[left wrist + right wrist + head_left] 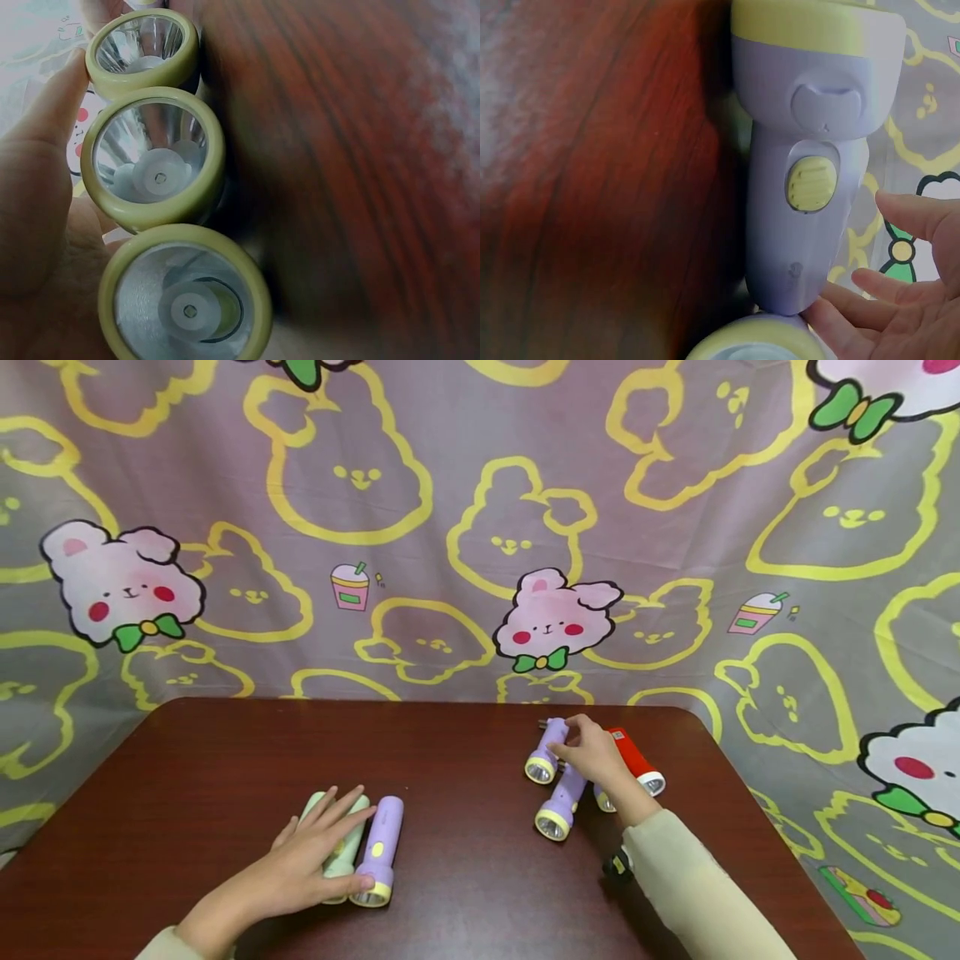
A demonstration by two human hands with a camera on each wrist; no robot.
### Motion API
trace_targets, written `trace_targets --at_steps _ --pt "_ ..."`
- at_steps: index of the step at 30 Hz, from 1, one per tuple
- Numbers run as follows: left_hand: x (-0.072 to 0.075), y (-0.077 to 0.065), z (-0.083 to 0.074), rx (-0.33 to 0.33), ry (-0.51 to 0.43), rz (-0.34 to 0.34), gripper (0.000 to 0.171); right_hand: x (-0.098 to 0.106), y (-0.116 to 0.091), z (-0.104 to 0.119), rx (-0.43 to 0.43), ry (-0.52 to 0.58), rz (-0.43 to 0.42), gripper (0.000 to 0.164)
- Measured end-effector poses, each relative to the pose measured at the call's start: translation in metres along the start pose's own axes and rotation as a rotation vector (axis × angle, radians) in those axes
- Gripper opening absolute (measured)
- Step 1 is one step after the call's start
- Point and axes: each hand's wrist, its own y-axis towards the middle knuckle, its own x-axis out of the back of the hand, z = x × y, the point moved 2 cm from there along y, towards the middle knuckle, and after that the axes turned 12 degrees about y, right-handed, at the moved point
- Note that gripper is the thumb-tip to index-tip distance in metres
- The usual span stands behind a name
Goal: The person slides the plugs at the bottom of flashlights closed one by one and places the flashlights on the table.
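My left hand (303,864) lies across two pale green flashlights (341,860), which it partly covers, fingers spread. Its thumb touches the yellow-rimmed head of a purple flashlight (381,843) beside them. The left wrist view shows all three lamp heads in a row, one of them a green flashlight's head (161,161). At the back right, my right hand (596,756) hovers with thumb and fingers apart at a purple flashlight (549,752) with its plug prongs out. A second purple flashlight (561,806), with a yellow switch, lies below that hand; fingertips show by its tail in the right wrist view.
A red flashlight (633,756) with a white rim lies right of the right hand. Partly hidden by the wrist is another yellow-rimmed flashlight (605,800). All stand out on a dark brown table (465,868), with a patterned cloth (420,560) hanging behind.
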Motion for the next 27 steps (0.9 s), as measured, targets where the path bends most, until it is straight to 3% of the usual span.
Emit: trace_targets --at_steps 11,27 --pt "0.001 0.001 0.0 -0.005 -0.007 -0.005 0.085 -0.011 0.008 0.001 -0.017 -0.073 0.016 0.063" --pt "-0.001 -0.002 0.002 -0.003 0.005 -0.01 0.085 -0.023 0.019 -0.006 -0.12 0.063 -0.035 0.062"
